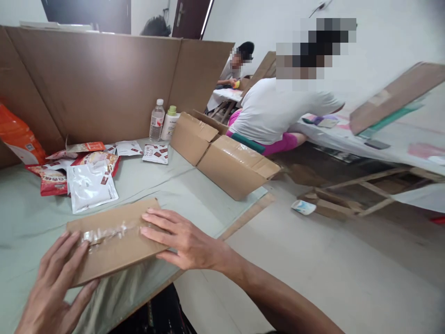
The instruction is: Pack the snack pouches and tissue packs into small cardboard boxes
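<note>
On the pale-green table (194,208), my left hand (55,283) and right hand (184,240) rest, fingers spread, on a flat brown cardboard box (121,248) — its clear tape (118,231), blurry from here, might peel if rubbed.

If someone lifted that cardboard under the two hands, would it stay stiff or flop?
The cardboard would probably stay fairly stiff, since it lies flat with straight edges. It's likely light for its size, as its near edge looks thin. The shiny tape on top may feel slicker than bare cardboard.
</note>
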Available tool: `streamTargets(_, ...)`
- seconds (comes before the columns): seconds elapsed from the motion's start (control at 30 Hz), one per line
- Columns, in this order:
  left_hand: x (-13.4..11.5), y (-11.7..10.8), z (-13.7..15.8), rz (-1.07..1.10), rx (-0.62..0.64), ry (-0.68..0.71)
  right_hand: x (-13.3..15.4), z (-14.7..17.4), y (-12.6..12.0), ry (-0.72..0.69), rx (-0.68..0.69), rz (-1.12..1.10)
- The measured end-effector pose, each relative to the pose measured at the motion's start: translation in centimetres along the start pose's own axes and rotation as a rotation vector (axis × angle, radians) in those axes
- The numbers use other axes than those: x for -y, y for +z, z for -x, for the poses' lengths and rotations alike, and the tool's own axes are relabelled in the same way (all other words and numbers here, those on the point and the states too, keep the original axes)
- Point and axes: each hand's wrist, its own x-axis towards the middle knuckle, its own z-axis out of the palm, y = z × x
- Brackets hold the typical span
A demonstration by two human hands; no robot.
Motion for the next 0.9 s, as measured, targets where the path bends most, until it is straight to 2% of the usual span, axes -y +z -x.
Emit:
streamTargets(0.07, -0.3, 2.5, -3.6, 0.088, 0.034, 0.069, -0.4, 2.9, -1.8, 0.113, -0.011, 0.076)
streamTargets(0.13, -0.9, 5.6, -8.3, 0.279, 0.120, 0.102, -1.0, 5.9, -3.4, 0.237, -0.029, 0.193)
streamTargets(0.2, -1.8, 9.1, -13.7, 0.614, 0.334, 0.014, -1.9, 8.7, -4.4, 0.360, -0.055, 0.331)
streamTargets(0.23, -2.2, 10.9, -16.4, 0.680, 0.377, -0.003, -2.4, 9.8, -4.8, 0.418, -0.072, 0.403)
streamTargets(0.3, -3.1, 14.5, -21.1, 0.763, 0.395, -0.066, -3.6, 11.4, -5.1, 0.523, -0.107, 0.551)
streamTargets(0.37, -3.5, 17.9, -24.3, 0.846, 0.363, -0.201, -4.5, 12.2, -5.0, 0.616, -0.137, 0.688)
streamTargets(0.5, -2.2, 23.4, -27.0, 0.988, 0.310, -0.630, -5.6, 12.0, -4.7, 0.709, -0.177, 0.821)
streamTargets(0.63, 0.2, 26.9, -29.5, 1.095, 0.274, -1.002, -5.6, 11.6, -4.7, 0.725, -0.184, 0.832)
streamTargets(0.8, 0.7, 30.0, -34.3, 1.204, 0.111, -1.275, -5.5, 11.9, -4.6, 0.726, -0.194, 0.817)
streamTargets(0.9, 0.3, 30.8, -35.6, 1.239, -0.011, -1.378, -5.6, 11.9, -4.7, 0.711, -0.188, 0.821)
